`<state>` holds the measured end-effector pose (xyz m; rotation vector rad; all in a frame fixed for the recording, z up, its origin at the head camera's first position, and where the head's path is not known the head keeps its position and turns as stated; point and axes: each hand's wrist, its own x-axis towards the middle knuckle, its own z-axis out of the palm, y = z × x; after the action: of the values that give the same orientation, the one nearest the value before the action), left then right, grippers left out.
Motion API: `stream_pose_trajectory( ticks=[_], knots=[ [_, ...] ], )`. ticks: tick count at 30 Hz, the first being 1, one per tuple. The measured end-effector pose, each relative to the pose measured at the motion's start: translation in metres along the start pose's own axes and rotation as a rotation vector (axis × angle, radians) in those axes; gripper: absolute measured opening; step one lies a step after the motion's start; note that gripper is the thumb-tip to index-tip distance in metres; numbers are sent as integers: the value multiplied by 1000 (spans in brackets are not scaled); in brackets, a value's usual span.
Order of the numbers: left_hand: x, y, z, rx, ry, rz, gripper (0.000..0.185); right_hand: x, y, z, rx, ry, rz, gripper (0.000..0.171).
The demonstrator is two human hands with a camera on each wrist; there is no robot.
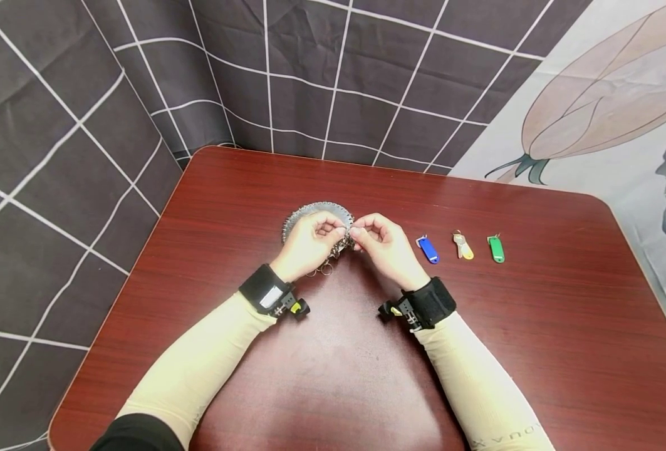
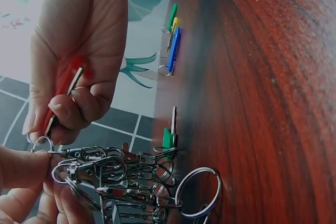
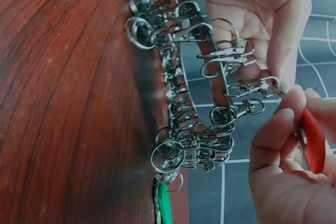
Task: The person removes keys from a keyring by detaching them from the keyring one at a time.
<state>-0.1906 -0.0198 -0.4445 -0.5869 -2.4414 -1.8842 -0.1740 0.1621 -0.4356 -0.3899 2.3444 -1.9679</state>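
Clipping step, I judge — the right hand [image 2: 79,72] pinches a red key tag [image 3: 314,141], the left hand [image 3: 262,19] pinches a clasp [image 2: 86,153] on the ring of clasps [image 1: 317,213] at the counter's [image 1: 366,388] twelve o'clock — next, thread the tag's small ring [image 2: 42,142].

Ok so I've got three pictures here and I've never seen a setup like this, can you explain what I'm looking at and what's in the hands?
There is no machine here: a person works with two bare hands, wearing a camera on the head and one on each wrist. The wide picture is the head view, looking down at a red-brown table. The other two are close-ups from the wrists.

The left hand holds a big bunch of metal clips with key rings. The right hand pinches a red key tag and brings its small ring up to one clip.

To the right of the hands lie three more tags in a row: a blue tag, a yellow tag and a green tag.
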Motion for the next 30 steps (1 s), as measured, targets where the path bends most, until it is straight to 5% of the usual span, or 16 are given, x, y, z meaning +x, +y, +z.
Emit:
stream_pose_trajectory(
  ticks=[11, 25, 30],
  knots=[
    [-2, 1, 2, 55, -20, 53, 4, -11, -34, 6, -83, 24, -1, 10],
    [-6, 6, -1, 250, 4, 194, 5, -10, -36, 6, -109, 19, 23, 8],
    [-7, 8, 1, 273, -14, 149, 6, -10, -34, 7, -89, 46, 20, 9]
  ],
)
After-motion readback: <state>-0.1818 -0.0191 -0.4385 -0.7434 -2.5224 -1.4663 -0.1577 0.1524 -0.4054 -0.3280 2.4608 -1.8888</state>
